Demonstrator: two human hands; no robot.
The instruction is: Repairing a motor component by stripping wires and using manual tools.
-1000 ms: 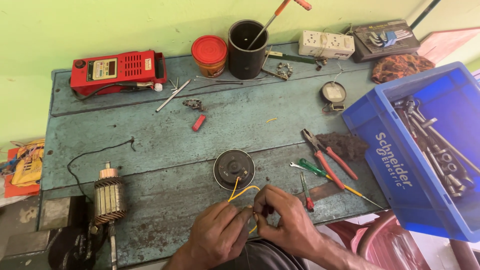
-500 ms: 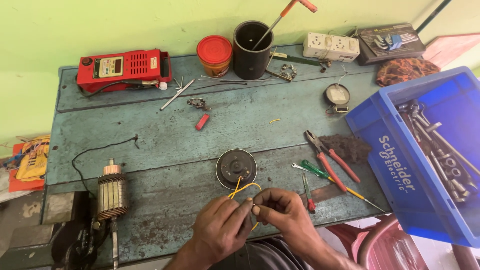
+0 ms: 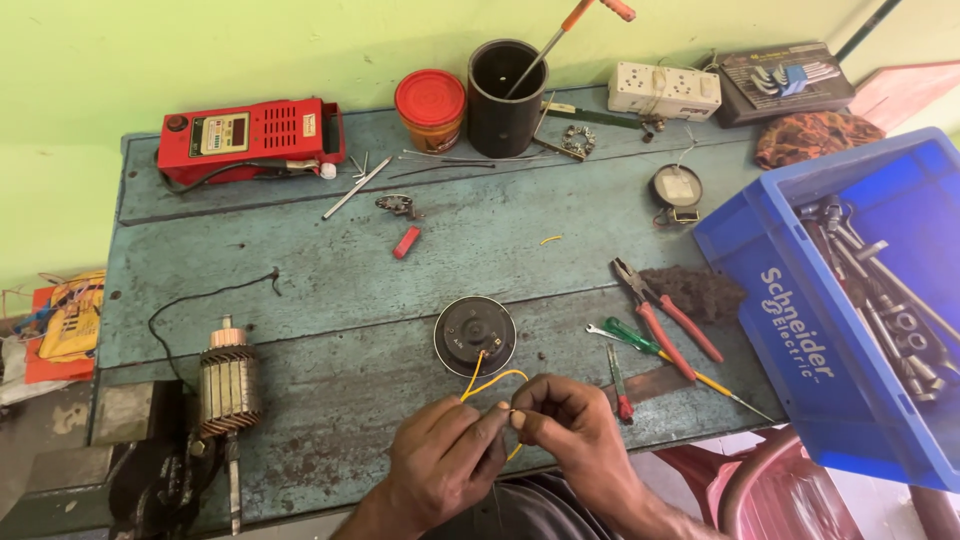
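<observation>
A thin yellow wire (image 3: 492,384) loops up out of a round black part (image 3: 475,335) that lies flat on the worn blue-green worktop (image 3: 330,280), near its front edge. The part is a shallow disc with a pale rim and a darker raised centre. The wire arcs toward the person and ends between the two hands, which meet just in front of the disc. The left hand (image 3: 445,465) has its grip pressed together on the wire's end, thumb against fingertips. The right hand (image 3: 570,435) pinches the same wire right beside it, knuckles curled over. A second bit of yellow shows below the fingers.

What the fingertips do to the wire's end is hidden by the knuckles, and whether one strand or two leave the disc is hard to make out. Both forearms are cut off by the lower edge.

To the right of the hands lie red-handled pliers (image 3: 668,310), a green-handled screwdriver (image 3: 650,345) and a small red-tipped tool (image 3: 618,380). A blue crate (image 3: 790,350) of metal tools hangs over the worktop's right end, partly out of view. At the left stands a copper-wound motor armature (image 3: 228,385). At the back sit a red meter (image 3: 248,135), a red-lidded tin (image 3: 430,105) and a black cup (image 3: 507,95).
</observation>
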